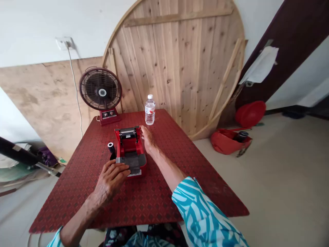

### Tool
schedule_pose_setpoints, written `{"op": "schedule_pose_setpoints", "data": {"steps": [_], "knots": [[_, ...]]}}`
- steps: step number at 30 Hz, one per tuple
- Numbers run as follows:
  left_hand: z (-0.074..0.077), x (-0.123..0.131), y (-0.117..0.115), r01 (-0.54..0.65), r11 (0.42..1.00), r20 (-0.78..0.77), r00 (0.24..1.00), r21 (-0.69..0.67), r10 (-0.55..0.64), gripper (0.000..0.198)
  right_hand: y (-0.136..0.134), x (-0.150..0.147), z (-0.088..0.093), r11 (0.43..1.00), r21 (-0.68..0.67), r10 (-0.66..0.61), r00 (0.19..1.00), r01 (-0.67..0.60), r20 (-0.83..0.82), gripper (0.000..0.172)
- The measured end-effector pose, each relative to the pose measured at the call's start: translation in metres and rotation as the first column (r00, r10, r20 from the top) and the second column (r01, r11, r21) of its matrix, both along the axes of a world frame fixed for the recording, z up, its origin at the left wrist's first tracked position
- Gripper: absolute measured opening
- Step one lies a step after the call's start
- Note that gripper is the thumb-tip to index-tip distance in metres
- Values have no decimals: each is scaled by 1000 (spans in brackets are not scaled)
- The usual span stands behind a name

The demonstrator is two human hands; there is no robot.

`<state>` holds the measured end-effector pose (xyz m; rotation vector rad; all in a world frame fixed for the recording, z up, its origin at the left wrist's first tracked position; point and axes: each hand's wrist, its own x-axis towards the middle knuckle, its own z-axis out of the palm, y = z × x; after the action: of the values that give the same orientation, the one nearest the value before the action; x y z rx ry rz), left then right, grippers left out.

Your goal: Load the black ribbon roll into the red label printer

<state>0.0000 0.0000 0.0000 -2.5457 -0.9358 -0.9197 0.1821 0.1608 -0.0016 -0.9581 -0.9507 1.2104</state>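
Watching through the head camera. The small red plastic desktop printer (131, 152) is sitting mid-table at 12 o'clock from the body, with its lid tipped open toward the far side.

- **Left hand** (111, 179): lying on the printer's grey front panel at the 6 o'clock end, fingers loosely spread and flat, pinching nothing. I am reading that as bracing the box so it is not sliding.
- **Right hand** (147, 137): reaching to the 1 o'clock corner, fingers lying together against the end of the open lid. I cannot tell whether the thumb is hooking anything.
- **Around it:** a small black roll (111, 147) is standing just beside the printer at 9 o'clock. A clear plastic water bottle (150, 109) is standing beyond at 1 o'clock and a dark red table fan (100, 91) at 11. Both are apart from the hands and neither is blocking reach.
- **Surface:** the red patterned tabletop (180, 192) is carrying everything.
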Motion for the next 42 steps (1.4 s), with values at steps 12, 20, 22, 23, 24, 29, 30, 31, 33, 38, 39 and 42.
{"op": "schedule_pose_setpoints", "data": {"steps": [12, 20, 22, 23, 24, 29, 30, 31, 33, 38, 39, 42], "knots": [[-5, -1, -3, -49, 999, -1, 999, -17, 49, 21, -42, 9, -3, 999, 15, -45, 997, 44, 66, 23], [-6, 0, -4, -30, 999, 85, 996, -36, 33, 19, -79, 10, -30, 997, -70, 11, 997, -16, -81, 36], [-4, -4, 1, -42, 996, 151, 987, -80, 54, 24, -80, 10, -31, 997, -71, 18, 996, -24, -89, 38], [-3, -6, 4, -73, 991, 179, 980, -110, 92, 30, -80, 10, -31, 998, -65, 15, 997, -21, -82, 39], [-3, -9, 8, -114, 983, 195, 971, -141, 141, 35, -80, 10, -31, 998, -57, 10, 997, -15, -74, 39], [-10, -16, 23, -240, 951, 148, 951, -193, 270, 42, -83, 10, -32, 999, -37, 16, 998, -18, -54, 39], [-13, -16, 24, -249, 950, 140, 951, -187, 276, 41, -83, 11, -33, 999, -36, 16, 999, -17, -44, 39], [-15, -15, 24, -256, 950, 137, 950, -179, 282, 41, -84, 11, -34, 999, -36, 14, 999, -15, -31, 39], [-18, -13, 24, -267, 950, 135, 948, -160, 289, 39, -84, 11, -36, 999, -30, 18, 1000, -18, -8, 41], [-19, -9, 23, -287, 950, 130, 944, -127, 303, 36, -84, 11, -33, 997, -15, 71, 997, -71, 6, 45], [-18, -9, 23, -289, 949, 123, 945, -122, 304, 35, -83, 12, -32, 998, -10, 69, 998, -69, 14, 46], [-14, -9, 25, -289, 952, 100, 949, -100, 298, 31, -81, 13, -25, 999, 11, 49, 997, -50, 54, 49]]}}
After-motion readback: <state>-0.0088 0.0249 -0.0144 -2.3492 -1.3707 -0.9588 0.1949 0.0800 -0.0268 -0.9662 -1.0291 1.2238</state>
